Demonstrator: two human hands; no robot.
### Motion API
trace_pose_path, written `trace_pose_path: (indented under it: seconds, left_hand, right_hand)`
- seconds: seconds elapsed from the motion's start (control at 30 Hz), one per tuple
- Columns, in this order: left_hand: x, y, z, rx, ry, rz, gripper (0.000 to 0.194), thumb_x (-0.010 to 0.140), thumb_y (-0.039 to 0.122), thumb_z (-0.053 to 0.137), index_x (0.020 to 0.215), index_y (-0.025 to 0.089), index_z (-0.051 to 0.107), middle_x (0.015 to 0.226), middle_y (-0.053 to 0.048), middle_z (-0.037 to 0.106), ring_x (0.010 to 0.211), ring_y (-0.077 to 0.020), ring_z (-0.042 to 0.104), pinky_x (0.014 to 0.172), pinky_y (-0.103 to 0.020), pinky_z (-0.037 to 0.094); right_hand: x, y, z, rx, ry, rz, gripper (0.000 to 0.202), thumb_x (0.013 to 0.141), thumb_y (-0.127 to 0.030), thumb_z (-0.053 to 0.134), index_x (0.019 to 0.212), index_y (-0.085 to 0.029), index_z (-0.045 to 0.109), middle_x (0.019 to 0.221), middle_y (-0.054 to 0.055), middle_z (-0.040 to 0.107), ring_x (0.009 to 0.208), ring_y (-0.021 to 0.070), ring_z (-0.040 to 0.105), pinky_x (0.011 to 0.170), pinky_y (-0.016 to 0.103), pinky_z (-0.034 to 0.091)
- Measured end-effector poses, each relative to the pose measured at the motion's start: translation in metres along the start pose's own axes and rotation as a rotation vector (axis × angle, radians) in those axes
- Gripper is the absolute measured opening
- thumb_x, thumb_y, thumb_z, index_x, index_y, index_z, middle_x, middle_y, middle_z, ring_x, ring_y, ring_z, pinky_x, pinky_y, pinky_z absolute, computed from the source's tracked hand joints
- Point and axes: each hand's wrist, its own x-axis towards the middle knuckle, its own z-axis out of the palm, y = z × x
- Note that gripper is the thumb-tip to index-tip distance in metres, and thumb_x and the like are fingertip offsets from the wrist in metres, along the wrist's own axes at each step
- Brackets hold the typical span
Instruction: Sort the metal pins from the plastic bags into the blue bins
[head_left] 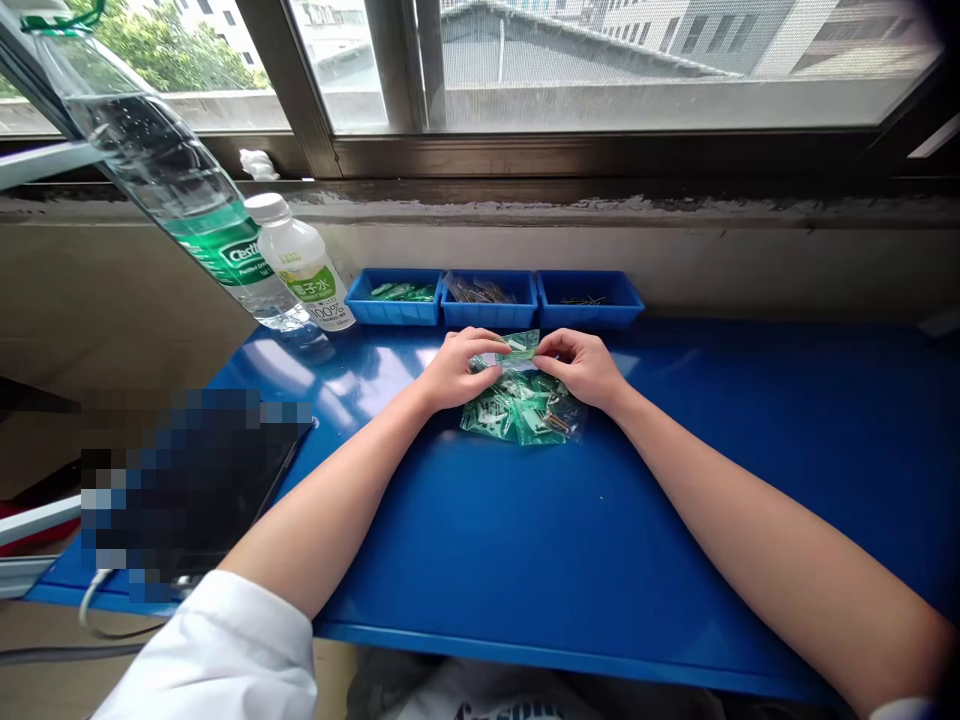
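the left hand (466, 368) is closed on the left edge of a small green bag (524, 342), at the far side of a pile of packets (517, 408) on the worktop (480, 540); the right hand (583, 366) pinches its right edge. uneven pulling could tear the film and spill it. at left, a dark object (202, 490) is pixelated past recognition; fingers partly hide the bag, whose contents are unclear.
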Motion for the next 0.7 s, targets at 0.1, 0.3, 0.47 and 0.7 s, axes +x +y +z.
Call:
trace_pose_path:
  seconds: [0.1, 0.3, 0.47, 0.7]
  left_hand:
    - [0.0, -0.004, 0.001, -0.096, 0.064, 0.004, 0.024, 0.076, 0.022, 0.059, 0.097, 0.021, 0.071, 0.107, -0.007, 0.069, 0.103, -0.0218, 0.061, 0.093, -0.037, 0.047]
    - [0.001, -0.013, 0.0, -0.053, 0.391, 0.013, 0.027, 0.076, 0.02, 0.058, 0.101, 0.02, 0.069, 0.11, -0.008, 0.065, 0.106, -0.0228, 0.059, 0.096, -0.039, 0.047]
    - [0.0, -0.016, -0.013, 0.26, 0.656, -0.147, 0.061, 0.076, 0.024, 0.057, 0.136, 0.02, 0.045, 0.142, -0.012, 0.042, 0.135, -0.0325, 0.033, 0.111, -0.051, 0.027]
    - [-0.001, -0.046, -0.031, 0.445, 0.703, -0.293, 0.072, 0.075, 0.028, 0.057, 0.144, 0.021, 0.035, 0.152, -0.011, 0.029, 0.138, -0.0352, 0.024, 0.113, -0.053, 0.021]
  right_hand:
    - [0.0, -0.002, 0.0, -0.003, -0.012, 0.021, 0.025, 0.073, -0.042, 0.07, 0.08, -0.019, 0.065, 0.075, 0.005, 0.066, 0.064, 0.0166, 0.057, 0.059, 0.031, 0.047]
    - [0.001, -0.003, -0.001, -0.087, -0.038, 0.048, 0.023, 0.075, -0.041, 0.067, 0.082, -0.019, 0.068, 0.079, 0.005, 0.068, 0.068, 0.0179, 0.06, 0.062, 0.031, 0.048]
    - [0.0, -0.005, -0.001, -0.128, -0.049, 0.053, 0.021, 0.077, -0.039, 0.065, 0.082, -0.019, 0.069, 0.079, 0.005, 0.069, 0.069, 0.0178, 0.06, 0.063, 0.031, 0.048]
    - [-0.001, -0.003, 0.0, -0.161, -0.026, 0.022, 0.019, 0.077, -0.037, 0.063, 0.085, -0.02, 0.069, 0.081, 0.005, 0.07, 0.071, 0.0184, 0.061, 0.064, 0.031, 0.049]
